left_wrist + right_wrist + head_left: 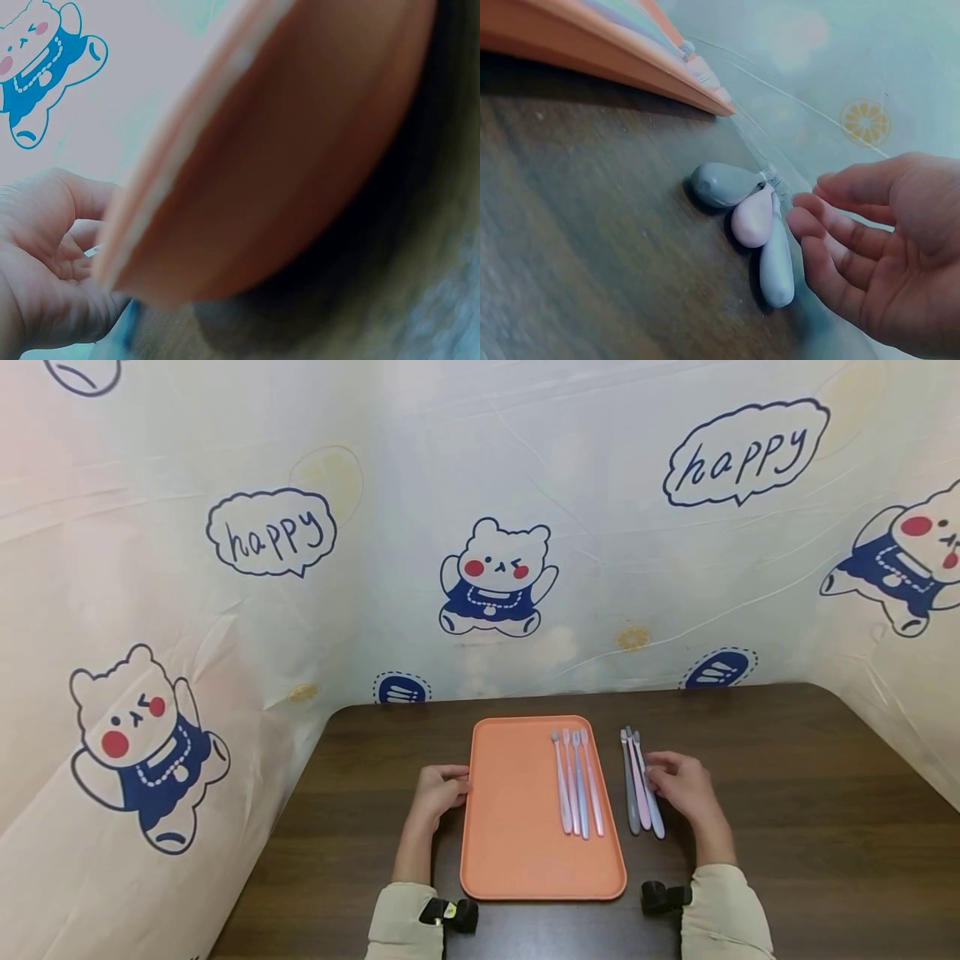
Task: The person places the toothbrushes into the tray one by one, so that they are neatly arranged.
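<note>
An orange tray (517, 860) lies on the table, with several pastel toothbrushes (580, 793) side by side along its right half. My left hand (438, 793) holds the tray's left rim; in the left wrist view the rim hides the fingertips of that hand (56, 259). Right of the tray lie a grey toothbrush (632, 793), a pink toothbrush (642, 797) and a blue toothbrush (655, 814), their heads close together and handles fanned. My right hand (681, 785) is beside the blue one, fingers loosely bent. In the right wrist view its fingertips (802, 214) hover by the brushes, gripping none.
The dark wooden table (810, 827) reaches back to a pale curtain (600, 577) printed with cartoon bears, which also hangs along both sides. A black wrist camera (465, 916) sits on the left sleeve, another black camera (660, 897) on the right.
</note>
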### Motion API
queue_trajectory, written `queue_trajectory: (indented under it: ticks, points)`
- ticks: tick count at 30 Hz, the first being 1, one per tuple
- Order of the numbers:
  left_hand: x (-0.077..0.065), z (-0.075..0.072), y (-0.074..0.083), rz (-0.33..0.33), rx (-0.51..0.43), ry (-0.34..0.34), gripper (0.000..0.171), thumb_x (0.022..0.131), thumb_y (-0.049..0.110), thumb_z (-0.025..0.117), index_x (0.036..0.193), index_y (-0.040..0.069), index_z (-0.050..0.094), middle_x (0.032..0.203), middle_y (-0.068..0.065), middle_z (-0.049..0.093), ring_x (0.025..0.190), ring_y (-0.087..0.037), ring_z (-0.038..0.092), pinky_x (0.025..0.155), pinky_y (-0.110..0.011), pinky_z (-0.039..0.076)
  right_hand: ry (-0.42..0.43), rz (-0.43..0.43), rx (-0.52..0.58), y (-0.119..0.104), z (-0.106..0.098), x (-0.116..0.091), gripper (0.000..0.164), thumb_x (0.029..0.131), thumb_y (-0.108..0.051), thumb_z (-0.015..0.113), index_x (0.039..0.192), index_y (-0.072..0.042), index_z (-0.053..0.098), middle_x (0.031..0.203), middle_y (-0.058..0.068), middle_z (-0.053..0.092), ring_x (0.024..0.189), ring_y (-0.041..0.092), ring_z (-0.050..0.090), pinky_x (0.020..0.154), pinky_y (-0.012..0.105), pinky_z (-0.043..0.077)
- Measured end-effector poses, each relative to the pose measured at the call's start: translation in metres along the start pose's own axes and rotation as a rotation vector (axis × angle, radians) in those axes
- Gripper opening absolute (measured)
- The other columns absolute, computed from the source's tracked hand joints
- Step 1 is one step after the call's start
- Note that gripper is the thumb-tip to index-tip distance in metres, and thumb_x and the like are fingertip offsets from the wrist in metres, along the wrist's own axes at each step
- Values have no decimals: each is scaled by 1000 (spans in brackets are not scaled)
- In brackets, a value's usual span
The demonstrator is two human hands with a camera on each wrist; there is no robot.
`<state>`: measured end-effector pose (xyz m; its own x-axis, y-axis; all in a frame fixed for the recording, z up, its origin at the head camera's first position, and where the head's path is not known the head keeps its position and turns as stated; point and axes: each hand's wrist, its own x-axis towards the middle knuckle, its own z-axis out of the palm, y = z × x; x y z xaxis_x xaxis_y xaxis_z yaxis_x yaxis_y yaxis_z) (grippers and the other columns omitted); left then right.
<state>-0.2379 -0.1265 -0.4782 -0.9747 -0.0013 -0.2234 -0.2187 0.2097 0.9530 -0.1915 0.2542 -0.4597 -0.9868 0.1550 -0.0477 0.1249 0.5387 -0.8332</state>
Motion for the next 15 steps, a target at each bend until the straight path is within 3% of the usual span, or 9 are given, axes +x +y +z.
queue_trajectory:
  ticks: [10, 15]
  points:
    - [-24, 0, 26, 24, 3, -9, 36, 87, -8, 61, 122, -17, 64, 112, -32, 71, 90, -19, 72, 73, -30, 61, 12, 75, -26, 3, -2, -1, 39, 98, -12, 58, 132, 9, 60, 112, 28, 72, 82, 14, 68, 66, 21, 53]
    - [-11, 0, 13, 14, 10, -11, 36, 87, -8, 61, 122, -17, 64, 113, -33, 70, 90, -20, 72, 72, -31, 61, -2, 101, -51, 4, -3, -1, 41, 96, -13, 61, 132, 8, 60, 115, 27, 71, 87, 19, 68, 70, 26, 54]
